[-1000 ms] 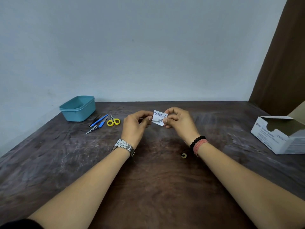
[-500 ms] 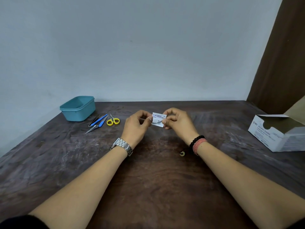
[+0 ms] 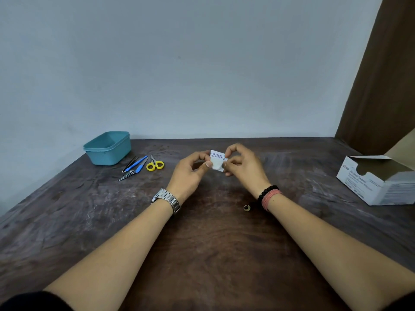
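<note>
Sachet (image 3: 217,162) of white paper is pinched by curled fingers of left hand (image 3: 190,173) and right hand (image 3: 244,167).

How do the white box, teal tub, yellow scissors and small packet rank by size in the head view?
1. white box, partly cut off by the frame edge
2. teal tub
3. yellow scissors and small packet: these look alike, and the packet is partly covered

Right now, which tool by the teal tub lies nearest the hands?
The yellow-handled scissors: rightmost of the row, closest to the left hand; the blue-handled tools lie nearer the tub.
</note>
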Demonstrator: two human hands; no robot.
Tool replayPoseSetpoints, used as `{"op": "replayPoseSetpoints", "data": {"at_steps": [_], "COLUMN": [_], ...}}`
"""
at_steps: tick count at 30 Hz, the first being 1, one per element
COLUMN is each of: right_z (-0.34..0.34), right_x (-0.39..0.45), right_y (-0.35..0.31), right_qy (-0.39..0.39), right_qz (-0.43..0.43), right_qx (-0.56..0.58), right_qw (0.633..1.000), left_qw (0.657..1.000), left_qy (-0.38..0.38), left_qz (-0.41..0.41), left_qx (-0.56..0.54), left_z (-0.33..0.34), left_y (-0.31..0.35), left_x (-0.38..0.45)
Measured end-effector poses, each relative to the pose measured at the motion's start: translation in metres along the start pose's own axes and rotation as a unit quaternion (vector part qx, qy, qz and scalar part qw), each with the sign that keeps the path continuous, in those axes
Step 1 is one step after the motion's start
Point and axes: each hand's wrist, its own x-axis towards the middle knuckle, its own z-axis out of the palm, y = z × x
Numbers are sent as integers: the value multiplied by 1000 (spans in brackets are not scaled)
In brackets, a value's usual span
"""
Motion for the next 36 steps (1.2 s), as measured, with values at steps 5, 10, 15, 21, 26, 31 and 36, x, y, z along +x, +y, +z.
{"op": "replayPoseSetpoints", "data": {"at_steps": [5,10,15,21,26,31,36], "right_z": [6,10,12,16,21,27,29], "right_x": [-2,-3,-3,-4,-10,-13,-18], "right_y": [-5,-6,-7,-12,-17,-20,-23], "right_qy": [-55,-62,-44,-59,-99,-104,-115], "right_qz": [8,22,31,37,11,7,6], "right_qx": [47,76,93,120,116,99,81], "right_qw": [997,995,994,990,988,990,990], "left_qw": [999,998,998,996,989,966,920], "left_qy": [46,60,61,68,100,123,143], "left_qz": [-9,-16,-28,-49,-70,-115,-151], "left_qx": [13,26,17,34,90,196,332], "left_z": [-2,-4,-12,-49,-99,-161,-209], "left_y": [-2,1,5,1,-4,-5,1], "left_x": [1,-2,-6,-17,-45,-75,-105]}}
